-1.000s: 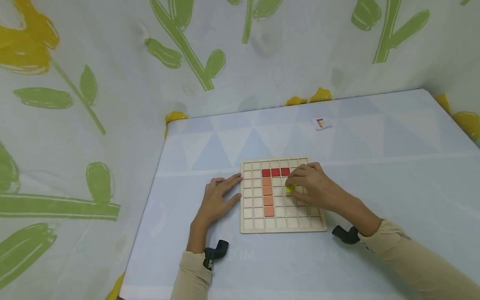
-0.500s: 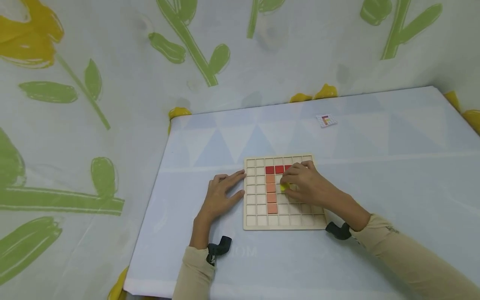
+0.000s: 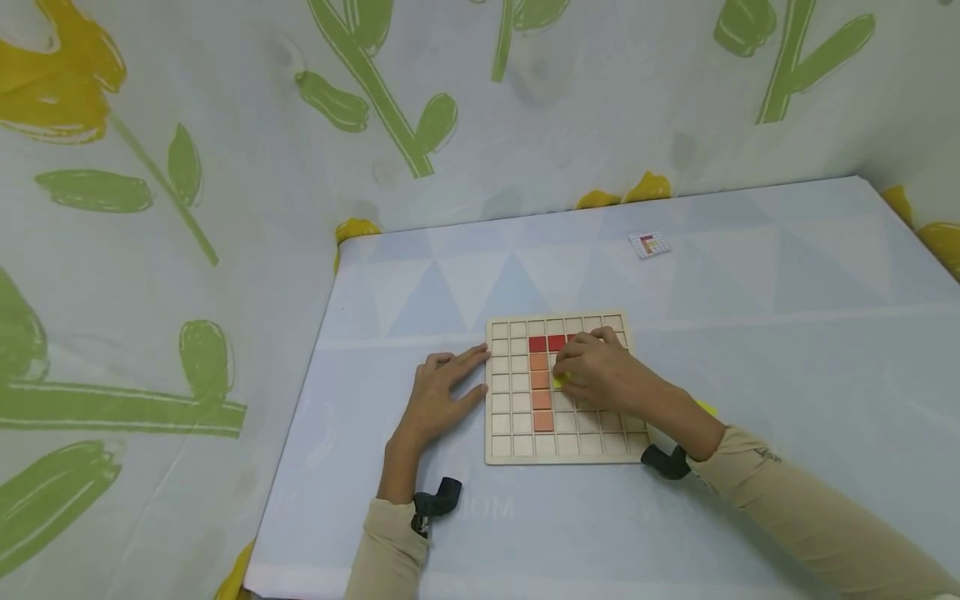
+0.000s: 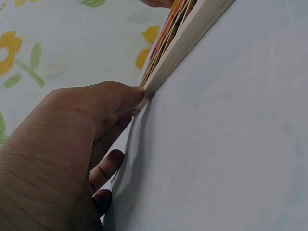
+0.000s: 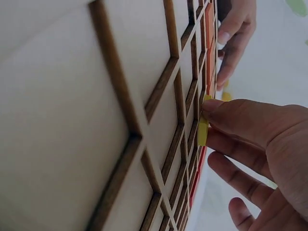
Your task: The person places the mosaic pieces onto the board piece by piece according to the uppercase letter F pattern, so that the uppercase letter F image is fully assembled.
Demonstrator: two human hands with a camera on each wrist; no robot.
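A wooden grid board (image 3: 500, 425) lies on the table, with red tiles (image 3: 537, 343) in a row near its far side and several orange tiles (image 3: 541, 380) in a column running toward the near side. My right hand (image 3: 603, 371) is over the board, pinching a yellow tile (image 5: 203, 127) between thumb and finger. In the head view that tile shows just right of the orange column, and the hand hides part of the red row. At the board's left edge, my left hand (image 3: 442, 400) touches the side with its thumb and extended fingers.
Farther back on the table lies a small card (image 3: 648, 244) printed with a coloured grid pattern. Beside my right wrist, a yellow piece (image 3: 707, 408) peeks out behind the forearm. A flower-print wall covering (image 3: 525, 150) rises behind the table.
My right hand has moved left across the board with the yellow tile, to just beside the orange column. The yellow piece by the right wrist has come into sight. My left hand stays at the board's edge.
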